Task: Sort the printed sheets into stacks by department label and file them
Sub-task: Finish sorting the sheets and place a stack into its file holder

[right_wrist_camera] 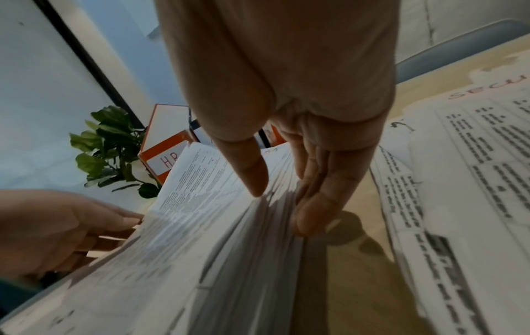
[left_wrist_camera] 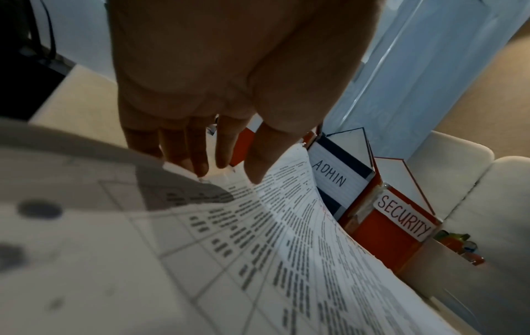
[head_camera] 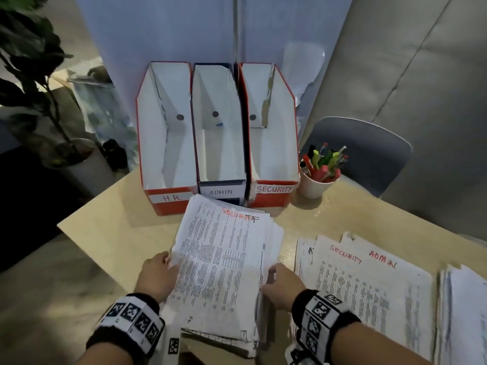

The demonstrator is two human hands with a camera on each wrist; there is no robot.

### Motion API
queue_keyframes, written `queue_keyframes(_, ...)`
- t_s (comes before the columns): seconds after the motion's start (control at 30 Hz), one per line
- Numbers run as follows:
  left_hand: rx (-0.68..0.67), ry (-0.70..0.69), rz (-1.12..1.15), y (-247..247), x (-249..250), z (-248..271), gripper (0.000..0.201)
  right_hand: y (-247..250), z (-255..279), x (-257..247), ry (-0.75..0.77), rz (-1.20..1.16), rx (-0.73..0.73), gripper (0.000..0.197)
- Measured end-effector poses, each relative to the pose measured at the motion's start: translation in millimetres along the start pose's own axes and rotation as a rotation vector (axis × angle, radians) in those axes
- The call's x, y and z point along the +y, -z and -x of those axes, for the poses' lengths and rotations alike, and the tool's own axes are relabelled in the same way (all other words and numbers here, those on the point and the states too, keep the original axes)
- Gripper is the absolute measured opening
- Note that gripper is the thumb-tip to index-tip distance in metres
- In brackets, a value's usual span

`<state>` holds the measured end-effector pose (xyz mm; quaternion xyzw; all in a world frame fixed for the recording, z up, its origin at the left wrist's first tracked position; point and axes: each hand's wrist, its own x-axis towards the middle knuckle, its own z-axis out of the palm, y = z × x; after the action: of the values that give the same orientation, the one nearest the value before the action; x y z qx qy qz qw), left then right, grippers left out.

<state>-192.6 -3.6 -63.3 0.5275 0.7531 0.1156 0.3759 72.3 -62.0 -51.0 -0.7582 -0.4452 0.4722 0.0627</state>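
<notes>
**Security stack squared up in front of three empty file boxes**

A person held a thick stack of printed sheets (head_camera: pixel 224 262), headed SECURITY in red, between both hands on the table (head_camera: pixel 110 233). The left hand (head_camera: pixel 155 276) had its fingers under the stack's left edge and thumb on top; the right hand (head_camera: pixel 282 284) pressed nearly straight fingers flat against the right edge. The stack's long axis ran from 6 to 12 o'clock, its headed end pointing at the ADMIN box (head_camera: pixel 220 127), with the SECURITY box (head_camera: pixel 271 122) at 1 o'clock. The ragged, uneven edges looked likely to fan out or catch on the box's narrow mouth if lifted loosely, and the aim risked misfiling in ADMIN.
</notes>
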Motion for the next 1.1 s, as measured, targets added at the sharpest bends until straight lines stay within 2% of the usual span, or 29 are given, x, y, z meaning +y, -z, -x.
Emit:
queue_keyframes(0.1,-0.057,-0.067,-0.029,-5,-2,0,0.022,-1,1,1,-0.034,-0.012,-0.047,0.033)
queue_keyframes(0.33,-0.124,-0.081,-0.047,0,7,6,0.018,3,6,5,0.007,-0.069,-0.067,0.036)
queue_keyframes(0.5,-0.033,-0.184,-0.12,10,26,13,0.051,26,14,27,-0.026,-0.27,-0.061,0.046)
queue_keyframes(0.63,-0.032,-0.342,-0.152,2,77,40,0.048,65,31,66,-0.081,-0.492,0.051,0.028)
queue_keyframes(0.77,-0.249,-0.411,-0.038,-35,122,58,0.034,103,46,131,-0.244,-0.49,0.314,0.019)
queue_keyframes(0.83,-0.371,-0.407,-0.022,-64,139,62,0.034,114,57,163,-0.354,-0.459,0.401,0.016)
queue_keyframes(0.9,-0.514,-0.321,-0.042,-97,150,65,0.042,116,67,189,-0.433,-0.406,0.427,0.008)
queue_keyframes(0.97,-0.627,-0.2,-0.057,-127,154,63,0.056,112,67,211,-0.494,-0.43,0.427,0.023)
queue_keyframes(1.03,-0.664,-0.127,-0.077,-148,156,62,0.064,107,66,224,-0.508,-0.515,0.423,0.021)
queue_keyframes(1.1,-0.664,-0.116,-0.088,-164,157,62,0.058,101,65,227,-0.484,-0.586,0.402,0.021)
